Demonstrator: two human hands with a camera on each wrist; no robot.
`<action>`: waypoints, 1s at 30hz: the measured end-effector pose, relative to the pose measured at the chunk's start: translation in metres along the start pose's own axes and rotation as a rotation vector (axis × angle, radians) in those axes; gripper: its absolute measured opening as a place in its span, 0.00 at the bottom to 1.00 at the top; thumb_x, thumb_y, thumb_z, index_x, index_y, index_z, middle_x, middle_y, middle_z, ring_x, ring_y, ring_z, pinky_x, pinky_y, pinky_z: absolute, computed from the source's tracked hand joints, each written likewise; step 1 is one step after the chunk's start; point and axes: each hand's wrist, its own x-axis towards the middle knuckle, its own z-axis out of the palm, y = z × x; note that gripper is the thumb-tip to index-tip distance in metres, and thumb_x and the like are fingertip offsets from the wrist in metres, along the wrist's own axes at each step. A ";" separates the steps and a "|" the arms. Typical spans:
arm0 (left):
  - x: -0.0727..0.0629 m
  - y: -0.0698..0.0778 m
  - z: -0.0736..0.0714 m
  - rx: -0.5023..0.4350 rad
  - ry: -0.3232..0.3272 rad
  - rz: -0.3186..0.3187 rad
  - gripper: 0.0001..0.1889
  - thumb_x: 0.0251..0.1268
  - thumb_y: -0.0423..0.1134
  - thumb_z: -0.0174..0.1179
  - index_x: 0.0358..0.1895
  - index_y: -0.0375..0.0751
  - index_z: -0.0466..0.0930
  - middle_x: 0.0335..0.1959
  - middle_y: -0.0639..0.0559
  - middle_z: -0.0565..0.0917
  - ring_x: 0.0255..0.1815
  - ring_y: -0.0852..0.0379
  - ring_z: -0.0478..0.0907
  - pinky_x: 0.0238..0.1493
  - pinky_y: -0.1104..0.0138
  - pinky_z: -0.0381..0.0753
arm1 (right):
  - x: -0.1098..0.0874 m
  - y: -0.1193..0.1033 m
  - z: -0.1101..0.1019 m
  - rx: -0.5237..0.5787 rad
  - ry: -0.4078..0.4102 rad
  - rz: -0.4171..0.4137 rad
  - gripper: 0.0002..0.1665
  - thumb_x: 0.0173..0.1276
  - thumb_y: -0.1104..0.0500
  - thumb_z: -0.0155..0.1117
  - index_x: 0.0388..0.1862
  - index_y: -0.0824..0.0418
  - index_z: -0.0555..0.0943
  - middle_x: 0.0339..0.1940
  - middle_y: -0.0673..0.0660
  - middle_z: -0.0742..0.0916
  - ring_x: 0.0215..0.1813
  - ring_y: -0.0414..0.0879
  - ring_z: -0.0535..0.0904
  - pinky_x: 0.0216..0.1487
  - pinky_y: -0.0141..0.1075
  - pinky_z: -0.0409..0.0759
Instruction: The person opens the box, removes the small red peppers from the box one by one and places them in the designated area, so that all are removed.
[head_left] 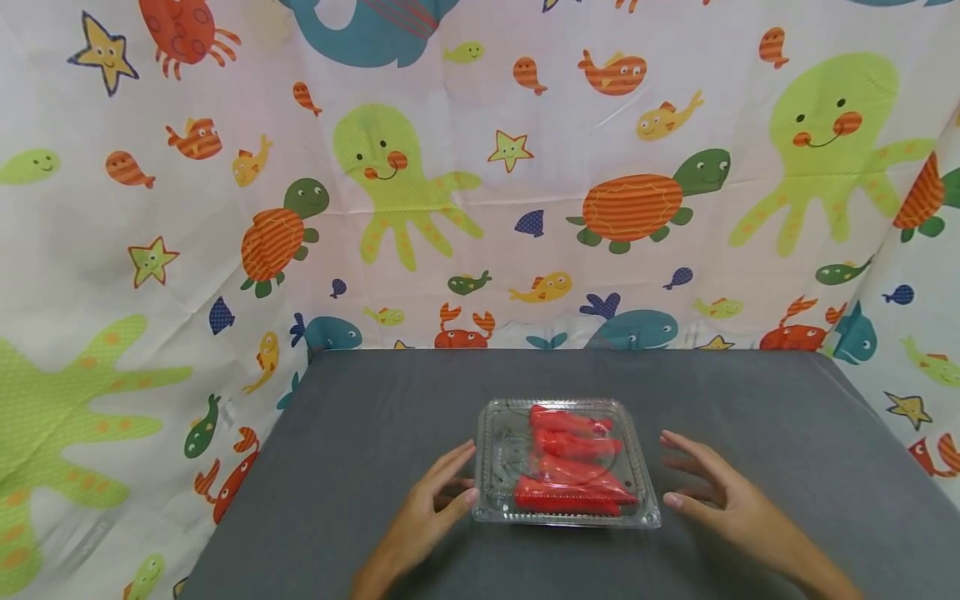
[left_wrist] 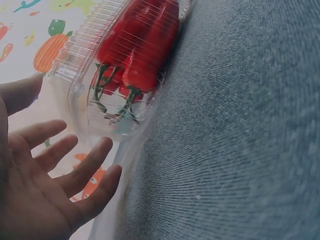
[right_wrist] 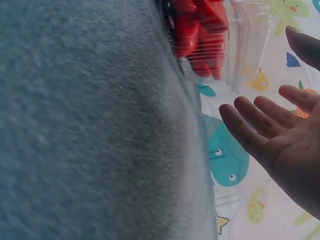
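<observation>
A clear plastic clamshell container (head_left: 495,467) sits on the grey table, its lid closed. Inside lie several red peppers (head_left: 573,471), stacked in a row, with green stems toward the left; the left wrist view shows the stems (left_wrist: 131,97) up close. My left hand (head_left: 427,508) is beside the container's left edge, fingers spread and thumb near the rim. On the other side, my right hand (head_left: 720,500) is held a short way from the right edge, its fingers extended toward the container. Neither hand grips anything.
Grey cloth covers the table (head_left: 375,417). Behind it and along both sides hangs a white curtain (head_left: 465,108) printed with sea animals, meeting the table's far edge.
</observation>
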 end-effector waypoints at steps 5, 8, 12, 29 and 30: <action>0.000 -0.002 0.001 -0.017 -0.016 -0.021 0.30 0.80 0.42 0.61 0.81 0.49 0.68 0.84 0.48 0.64 0.66 0.44 0.81 0.56 0.65 0.83 | 0.002 0.004 0.005 0.017 -0.021 -0.008 0.48 0.74 0.49 0.72 0.85 0.56 0.60 0.82 0.67 0.67 0.75 0.74 0.71 0.57 0.51 0.87; 0.000 -0.003 0.002 -0.011 -0.014 -0.029 0.30 0.80 0.42 0.62 0.81 0.48 0.69 0.84 0.49 0.64 0.65 0.44 0.81 0.56 0.65 0.82 | 0.004 0.007 0.007 0.027 -0.042 0.001 0.48 0.74 0.48 0.72 0.85 0.56 0.61 0.81 0.68 0.67 0.75 0.74 0.70 0.57 0.50 0.87; 0.000 -0.005 0.002 0.005 -0.014 -0.040 0.30 0.79 0.44 0.63 0.80 0.50 0.69 0.84 0.52 0.65 0.64 0.48 0.82 0.56 0.65 0.82 | 0.005 0.010 0.009 0.040 -0.066 0.017 0.46 0.74 0.48 0.72 0.84 0.55 0.63 0.81 0.67 0.68 0.75 0.73 0.71 0.57 0.50 0.87; -0.001 -0.005 0.002 -0.022 -0.020 -0.057 0.34 0.73 0.30 0.63 0.80 0.52 0.70 0.83 0.53 0.65 0.64 0.49 0.81 0.56 0.65 0.81 | 0.004 0.019 0.013 -0.018 -0.080 -0.061 0.37 0.75 0.48 0.71 0.79 0.53 0.74 0.80 0.64 0.72 0.74 0.69 0.69 0.51 0.31 0.83; -0.001 -0.005 0.002 -0.026 -0.021 -0.061 0.34 0.73 0.29 0.63 0.80 0.52 0.70 0.83 0.52 0.65 0.64 0.48 0.81 0.56 0.65 0.81 | 0.004 0.019 0.013 -0.017 -0.083 -0.069 0.36 0.75 0.49 0.71 0.79 0.54 0.74 0.80 0.65 0.72 0.74 0.69 0.69 0.51 0.30 0.83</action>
